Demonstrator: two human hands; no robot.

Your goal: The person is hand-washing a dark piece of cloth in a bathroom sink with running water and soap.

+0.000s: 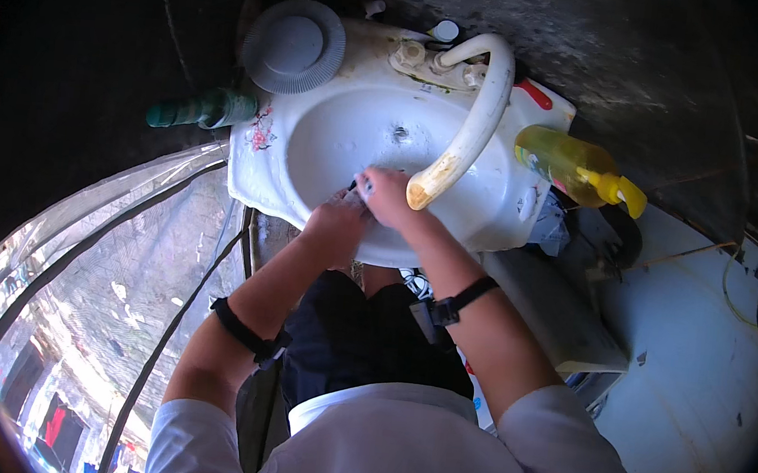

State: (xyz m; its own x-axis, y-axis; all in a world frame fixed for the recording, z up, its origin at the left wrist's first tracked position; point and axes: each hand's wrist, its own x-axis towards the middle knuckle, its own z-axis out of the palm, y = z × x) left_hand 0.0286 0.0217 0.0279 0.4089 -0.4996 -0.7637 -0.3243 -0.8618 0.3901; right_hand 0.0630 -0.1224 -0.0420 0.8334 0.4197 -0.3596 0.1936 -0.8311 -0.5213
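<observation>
Both hands are together over the front left part of a white ceramic washbasin (355, 126). My left hand (340, 228) has its fingers curled beside a small dark item (352, 185) whose kind cannot be made out. Touching it from the right, my right hand (386, 195) is bent inward, with its fingertips partly hidden. Which hand grips the dark item is not plain. Just right of my right hand ends a thick white curved spout pipe (492, 104). The basin's drain hole (399, 132) shows beyond the hands.
A pump bottle of yellow liquid (561, 164) stands at the basin's right edge, near a red handle (535, 94). A ribbed grey round dish (294, 46) lies at the back left, a green bottle (228, 110) at the left edge. Tap knobs (410, 53) are at the back.
</observation>
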